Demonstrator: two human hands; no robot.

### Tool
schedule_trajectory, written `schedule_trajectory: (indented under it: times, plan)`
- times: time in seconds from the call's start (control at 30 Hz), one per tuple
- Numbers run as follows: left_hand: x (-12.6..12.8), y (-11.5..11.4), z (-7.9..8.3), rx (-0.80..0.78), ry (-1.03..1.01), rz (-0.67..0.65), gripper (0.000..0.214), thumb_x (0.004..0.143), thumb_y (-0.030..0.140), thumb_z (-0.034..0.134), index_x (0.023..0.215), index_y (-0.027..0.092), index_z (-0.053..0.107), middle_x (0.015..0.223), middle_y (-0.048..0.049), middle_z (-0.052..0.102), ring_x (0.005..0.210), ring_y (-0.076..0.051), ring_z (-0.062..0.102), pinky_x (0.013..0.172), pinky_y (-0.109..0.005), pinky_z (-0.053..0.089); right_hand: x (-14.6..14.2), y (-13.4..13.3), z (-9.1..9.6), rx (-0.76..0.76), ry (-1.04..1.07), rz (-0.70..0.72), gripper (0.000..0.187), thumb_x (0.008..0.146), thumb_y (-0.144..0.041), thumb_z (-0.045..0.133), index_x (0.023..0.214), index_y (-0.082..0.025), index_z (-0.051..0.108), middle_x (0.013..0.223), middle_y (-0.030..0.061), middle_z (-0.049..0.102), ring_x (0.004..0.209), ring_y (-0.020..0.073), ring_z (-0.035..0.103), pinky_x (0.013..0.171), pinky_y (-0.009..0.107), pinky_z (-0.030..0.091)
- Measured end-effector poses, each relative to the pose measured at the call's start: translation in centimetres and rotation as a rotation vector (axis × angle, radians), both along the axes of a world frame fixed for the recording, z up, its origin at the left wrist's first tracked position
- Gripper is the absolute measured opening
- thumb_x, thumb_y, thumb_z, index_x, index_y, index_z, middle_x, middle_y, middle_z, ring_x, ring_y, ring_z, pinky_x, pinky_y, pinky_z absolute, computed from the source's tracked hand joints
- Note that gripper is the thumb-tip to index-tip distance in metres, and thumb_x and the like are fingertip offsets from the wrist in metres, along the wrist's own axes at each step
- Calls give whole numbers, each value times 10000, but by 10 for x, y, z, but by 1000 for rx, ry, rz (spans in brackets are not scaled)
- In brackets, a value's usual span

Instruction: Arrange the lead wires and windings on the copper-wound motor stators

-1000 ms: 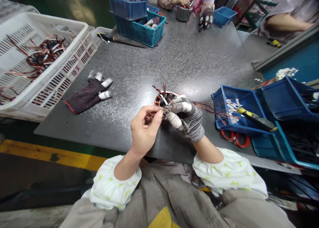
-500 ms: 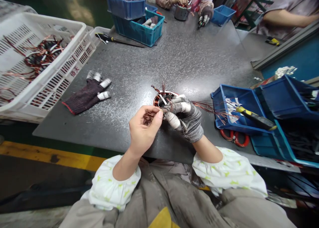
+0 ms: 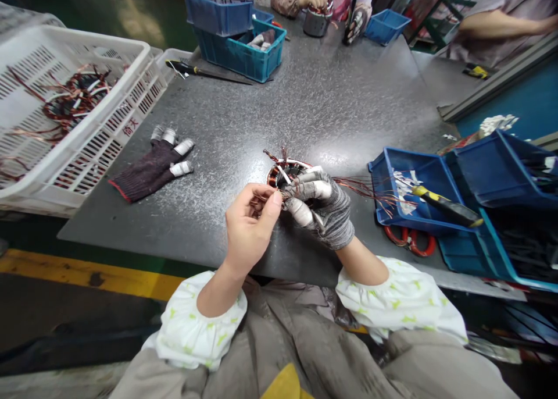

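Note:
A round motor stator [image 3: 282, 173] with copper windings stands on the grey table [image 3: 314, 102] just in front of me. My bare left hand [image 3: 249, 224] is closed in a pinch on a bundle of thin copper wires [image 3: 260, 198] coming from the stator. My right hand [image 3: 323, 208], in a grey knit glove with taped fingertips, is curled round the stator's near side and grips the same wires. More copper leads [image 3: 370, 192] trail off to the right towards a blue bin.
A dark spare glove [image 3: 152, 165] lies to the left. A white crate [image 3: 65, 108] holds coils. Blue bins [image 3: 410, 189] at right hold a yellow-handled tool [image 3: 444, 207]; red-handled scissors [image 3: 410, 243] lie below. A co-worker's hands [image 3: 335, 9] work across the table beside teal bins [image 3: 242, 50].
My left thumb and fingers have shifted slightly on the wires; both hands stay at the stator. The co-worker's gloved hand has lifted a dark tool.

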State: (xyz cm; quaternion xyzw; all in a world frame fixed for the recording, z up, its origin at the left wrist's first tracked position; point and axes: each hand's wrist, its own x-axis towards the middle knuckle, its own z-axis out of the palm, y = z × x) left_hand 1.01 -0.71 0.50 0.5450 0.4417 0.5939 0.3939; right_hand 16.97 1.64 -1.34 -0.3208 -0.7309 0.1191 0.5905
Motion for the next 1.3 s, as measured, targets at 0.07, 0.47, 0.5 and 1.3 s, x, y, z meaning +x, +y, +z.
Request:
schedule_trajectory:
  times: [0.07, 0.47, 0.5, 1.3]
  plan:
    - [0, 0, 0, 4, 0, 0, 282, 905, 446, 740, 794, 208, 636, 736, 9, 681, 587, -93, 599, 551, -201, 488, -1, -1, 1, 0, 9, 0, 78, 899, -208, 743, 933, -269, 711, 924, 31, 745, 850, 201, 715, 789, 389, 622]
    - [1, 4, 4, -15, -17, -28, 360, 942, 503, 717, 753, 217, 608, 599, 54, 536, 521, -89, 471, 533, -217, 432, -1, 1, 1, 3, 20, 31, 87, 892, -199, 751, 930, -266, 709, 912, 28, 733, 855, 197, 709, 790, 394, 611]
    - [1, 5, 3, -11, -16, -26, 354, 942, 496, 719, 755, 217, 607, 597, 56, 529, 520, -89, 462, 528, -216, 423, -1, 1, 0, 7, 17, 30, 84, 893, -205, 752, 930, -266, 707, 912, 28, 733, 856, 197, 710, 785, 392, 609]
    - [0, 7, -7, -38, -295, -44, 243, 941, 431, 768, 939, 188, 778, 658, 12, 666, 539, -72, 536, 536, -183, 448, 9, 6, -3, -255, 51, 165, 206, 998, -414, 694, 948, -223, 748, 906, 42, 736, 829, 179, 696, 776, 342, 582]
